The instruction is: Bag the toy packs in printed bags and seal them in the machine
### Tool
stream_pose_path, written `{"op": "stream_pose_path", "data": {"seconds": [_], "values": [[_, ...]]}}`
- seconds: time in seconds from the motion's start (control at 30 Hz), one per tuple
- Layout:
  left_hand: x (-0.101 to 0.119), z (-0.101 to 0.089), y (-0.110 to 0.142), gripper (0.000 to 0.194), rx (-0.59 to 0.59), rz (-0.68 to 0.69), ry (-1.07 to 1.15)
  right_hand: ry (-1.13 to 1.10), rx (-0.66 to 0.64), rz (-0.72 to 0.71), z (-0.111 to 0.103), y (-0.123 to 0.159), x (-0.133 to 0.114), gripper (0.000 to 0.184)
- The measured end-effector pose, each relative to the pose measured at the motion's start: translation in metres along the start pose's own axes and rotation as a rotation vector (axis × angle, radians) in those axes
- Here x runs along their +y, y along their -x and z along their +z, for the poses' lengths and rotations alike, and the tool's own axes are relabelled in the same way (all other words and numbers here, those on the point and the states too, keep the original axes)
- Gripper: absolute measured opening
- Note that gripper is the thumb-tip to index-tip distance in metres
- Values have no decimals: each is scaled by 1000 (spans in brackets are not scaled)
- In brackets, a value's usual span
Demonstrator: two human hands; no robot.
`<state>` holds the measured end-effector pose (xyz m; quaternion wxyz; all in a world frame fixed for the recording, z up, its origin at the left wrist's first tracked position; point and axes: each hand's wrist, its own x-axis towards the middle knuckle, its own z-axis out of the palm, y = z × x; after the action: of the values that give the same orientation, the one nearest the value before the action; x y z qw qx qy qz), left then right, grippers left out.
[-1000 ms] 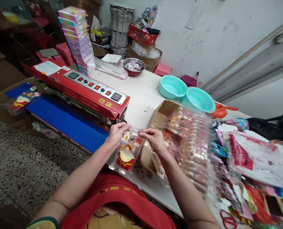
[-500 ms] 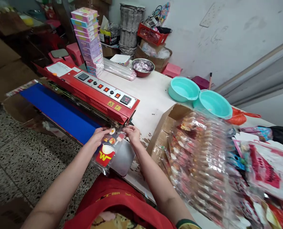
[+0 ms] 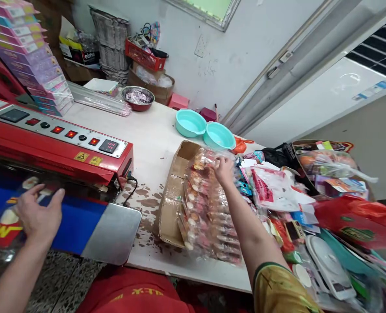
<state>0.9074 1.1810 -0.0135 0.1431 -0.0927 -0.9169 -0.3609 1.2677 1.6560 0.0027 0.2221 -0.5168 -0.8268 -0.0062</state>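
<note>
On the left, a clear plastic packet [image 3: 5, 228] with a red and yellow "W" piece lies on the blue belt [image 3: 78, 217] of a red band sealer [image 3: 59, 148]. My left hand [image 3: 41, 213] is over the packet's right side, thumb and fingers apart. It is slightly blurred, and I cannot tell how firmly it touches. My right hand [image 3: 224, 171] reaches to the far end of a row of filled clear packets [image 3: 209, 208] standing in an open cardboard box [image 3: 171, 204]. Its fingers are curled on the top edge of a packet there.
A metal plate [image 3: 113, 232] ends the belt, and a black cable [image 3: 132, 191] hangs beside it. Two turquoise basins [image 3: 190, 124] stand behind the box. Stacked pink and purple boxes [image 3: 39, 65] rise behind the sealer. Loose packaging [image 3: 274, 187] and a white scale [image 3: 329, 265] crowd the right.
The view has swung right. My right hand has left the "W" packet and reached over to the box of packets. My left hand and the packet have shifted left along the belt, fingers now spread.
</note>
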Motion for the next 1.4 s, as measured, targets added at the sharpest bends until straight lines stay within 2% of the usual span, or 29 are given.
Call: {"op": "stream_pose_path", "data": {"seconds": [0.07, 0.13, 0.2, 0.3, 0.37, 0.47, 0.53, 0.6, 0.67, 0.77, 0.87, 1.03, 1.1, 1.23, 1.27, 1.33, 1.4], "values": [[7, 4, 31, 41, -55, 98, 30, 87, -90, -27, 10, -17, 18, 21], [12, 9, 59, 33, -112, 171, 69, 118, -153, -69, 18, -25, 25, 14], [14, 11, 80, 28, -191, 211, 97, 68, -150, -128, 19, -31, 26, 10], [19, 8, 97, 30, -289, 230, 95, -187, -46, -221, 2, -40, 20, 13], [30, 3, 103, 30, -312, 233, 128, -456, 3, -223, -24, -44, 10, 18], [63, -4, 108, 28, -361, 222, 273, -787, 26, -211, -79, -36, -17, 23], [95, -8, 109, 27, -437, 186, 403, -879, 36, -240, -114, -19, -44, 19], [130, -10, 107, 29, -553, 124, 562, -951, -39, -286, -136, 6, -74, 15], [160, -10, 102, 40, -712, 32, 777, -1032, -192, -328, -142, 35, -106, 14], [184, -7, 89, 53, -960, -207, 1024, -1184, -473, -323, -124, 76, -151, 18], [177, -5, 79, 44, -1051, -386, 1052, -1285, -646, -246, -93, 107, -185, 22], [137, -7, 75, 37, -964, -552, 985, -1261, -797, -278, -57, 131, -214, 30], [123, -4, 77, 35, -879, -557, 977, -1173, -803, -358, -50, 131, -219, 34], [102, 11, 84, 36, -678, -552, 965, -891, -815, -643, -42, 126, -228, 37], [97, 17, 86, 35, -638, -575, 974, -876, -829, -667, -39, 127, -230, 37], [89, 27, 87, 33, -580, -636, 995, -944, -888, -579, -30, 132, -237, 38], [82, 37, 84, 31, -560, -695, 992, -1090, -971, -350, -16, 141, -246, 38]]}}
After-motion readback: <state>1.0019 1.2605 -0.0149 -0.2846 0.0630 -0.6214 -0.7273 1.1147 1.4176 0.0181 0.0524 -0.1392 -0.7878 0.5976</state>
